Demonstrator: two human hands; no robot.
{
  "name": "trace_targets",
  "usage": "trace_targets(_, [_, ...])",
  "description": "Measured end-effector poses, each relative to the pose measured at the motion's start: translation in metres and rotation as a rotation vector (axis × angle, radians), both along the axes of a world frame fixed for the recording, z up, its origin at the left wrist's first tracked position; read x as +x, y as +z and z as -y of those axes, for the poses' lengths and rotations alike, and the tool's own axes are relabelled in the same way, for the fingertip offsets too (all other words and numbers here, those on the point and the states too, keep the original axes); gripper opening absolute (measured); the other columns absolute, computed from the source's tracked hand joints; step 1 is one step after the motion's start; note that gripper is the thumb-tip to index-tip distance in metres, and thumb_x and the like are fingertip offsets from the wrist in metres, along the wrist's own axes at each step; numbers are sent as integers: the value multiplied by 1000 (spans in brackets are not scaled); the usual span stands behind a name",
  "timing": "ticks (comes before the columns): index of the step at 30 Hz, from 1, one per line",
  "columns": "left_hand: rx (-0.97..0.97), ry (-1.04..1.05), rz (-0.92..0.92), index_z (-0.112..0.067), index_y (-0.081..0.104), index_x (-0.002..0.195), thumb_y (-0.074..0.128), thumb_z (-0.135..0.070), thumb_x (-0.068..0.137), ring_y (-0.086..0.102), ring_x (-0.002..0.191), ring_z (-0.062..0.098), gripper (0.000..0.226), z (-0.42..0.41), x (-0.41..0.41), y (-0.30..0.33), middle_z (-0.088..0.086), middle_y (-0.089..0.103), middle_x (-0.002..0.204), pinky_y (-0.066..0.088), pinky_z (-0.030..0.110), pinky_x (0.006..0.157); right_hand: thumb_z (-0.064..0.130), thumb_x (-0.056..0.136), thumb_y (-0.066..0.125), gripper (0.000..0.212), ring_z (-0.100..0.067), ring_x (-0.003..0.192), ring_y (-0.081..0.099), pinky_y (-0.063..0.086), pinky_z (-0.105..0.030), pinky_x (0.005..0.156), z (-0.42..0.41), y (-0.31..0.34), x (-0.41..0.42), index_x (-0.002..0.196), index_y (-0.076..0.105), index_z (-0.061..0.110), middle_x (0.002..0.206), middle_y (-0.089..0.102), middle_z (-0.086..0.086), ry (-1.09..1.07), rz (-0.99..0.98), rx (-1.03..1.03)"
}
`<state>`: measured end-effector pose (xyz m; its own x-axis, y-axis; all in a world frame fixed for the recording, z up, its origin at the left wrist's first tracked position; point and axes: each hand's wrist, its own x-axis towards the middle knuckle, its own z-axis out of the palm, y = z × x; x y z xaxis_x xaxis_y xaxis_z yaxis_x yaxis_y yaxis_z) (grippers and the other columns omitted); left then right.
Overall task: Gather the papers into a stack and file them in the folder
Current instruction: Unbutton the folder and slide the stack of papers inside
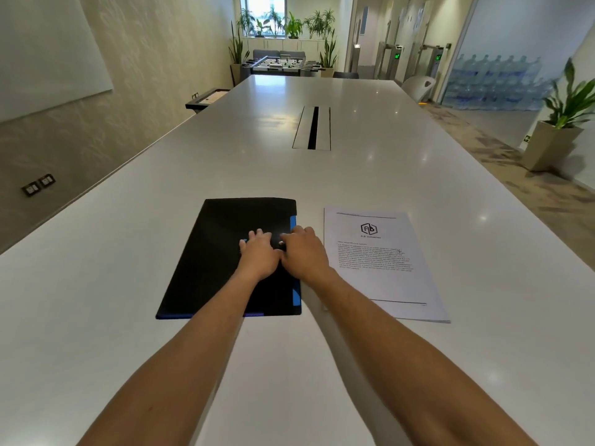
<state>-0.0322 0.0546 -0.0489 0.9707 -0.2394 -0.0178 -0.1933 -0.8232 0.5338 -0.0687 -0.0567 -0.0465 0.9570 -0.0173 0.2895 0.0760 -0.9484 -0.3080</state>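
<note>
Papers (383, 262) stacked. Your left hand (259, 255) presses the folder (225, 252) flat-fingered; your right hand (302, 252) pinches its snap (281, 243). Next, lift the flap.

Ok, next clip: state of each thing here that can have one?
folder: shut, flat on the table.
papers: stacked, outside the folder, to its right.
left hand: fingers flat on the folder.
right hand: at the folder's snap; grip unclear.
table cable hatch: slot open.
</note>
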Motion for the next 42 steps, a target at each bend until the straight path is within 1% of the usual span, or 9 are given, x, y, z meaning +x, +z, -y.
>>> trace_targets(4, [81, -49, 173, -10, 45, 141, 47, -18, 97, 33, 140, 30, 45, -4, -4, -10, 15, 37, 152, 25, 46, 114, 39, 94, 57, 28, -25, 108, 51, 46, -36, 85, 3, 0, 3, 108, 67, 16, 116, 58, -10, -9, -21, -52])
trace_targets(7, [73, -70, 275, -13, 47, 140, 46, -20, 97, 33, 141, 25, 43, -9, -6, -18, 11, 42, 151, 23, 43, 115, 34, 95, 56, 24, -26, 107, 52, 47, -36, 81, 1, 2, 4, 110, 62, 17, 117, 56, -11, -11, -3, -114])
trace_targets(16, [24, -105, 226, -17, 40, 146, 45, -19, 98, 22, 146, 22, 48, -11, -9, -20, 10, 35, 155, 12, 43, 119, 21, 95, 57, 16, -21, 87, 62, 49, -29, 70, -5, 1, 2, 105, 60, 9, 98, 65, -10, 85, 82, -411])
trace_targets(21, [59, -112, 234, -16, 37, 147, 42, -22, 99, 22, 146, 23, 49, -11, -9, -22, 10, 34, 155, 12, 42, 118, 21, 97, 54, 17, -21, 81, 64, 49, -29, 66, -8, 0, 4, 104, 58, 6, 93, 66, -12, 75, 94, -407])
trace_targets(25, [121, -90, 247, -12, 36, 147, 30, -40, 102, 23, 146, 23, 54, -9, -5, -27, 11, 33, 156, 13, 42, 117, 20, 96, 54, 15, -16, 62, 48, 36, -28, 56, -2, 5, 6, 102, 55, 7, 79, 58, -6, -72, 115, -172])
trace_targets(32, [248, -63, 263, -12, 34, 149, 27, -79, 82, 22, 146, 27, 94, -3, -4, -29, 12, 31, 157, 14, 45, 117, 20, 100, 46, 19, -6, 53, 40, 26, -18, 45, 19, 15, 13, 107, 55, 4, 78, 52, -5, -378, 21, 371])
trace_targets(38, [220, -49, 164, -16, 36, 147, 47, -65, 85, 26, 143, 30, 80, 7, -7, -11, 13, 34, 155, 19, 52, 117, 19, 101, 45, 22, -15, 71, 60, 43, -17, 51, 29, 17, 0, 108, 55, 1, 91, 62, -10, -441, 23, 853])
trace_targets(40, [114, -56, 116, -16, 38, 144, 57, -56, 84, 38, 135, 31, 75, 9, -9, 2, 11, 42, 147, 31, 54, 111, 19, 101, 45, 20, -23, 80, 68, 57, -27, 63, 30, 18, -4, 110, 53, 3, 96, 66, -13, -413, 24, 1027])
trace_targets(42, [33, -68, 111, -17, 39, 141, 64, -48, 81, 54, 116, 28, 73, 10, -13, 18, 11, 53, 133, 47, 48, 97, 20, 102, 44, 18, -22, 80, 70, 58, -27, 66, 31, 18, -7, 109, 51, 5, 99, 67, -15, -423, 22, 1108])
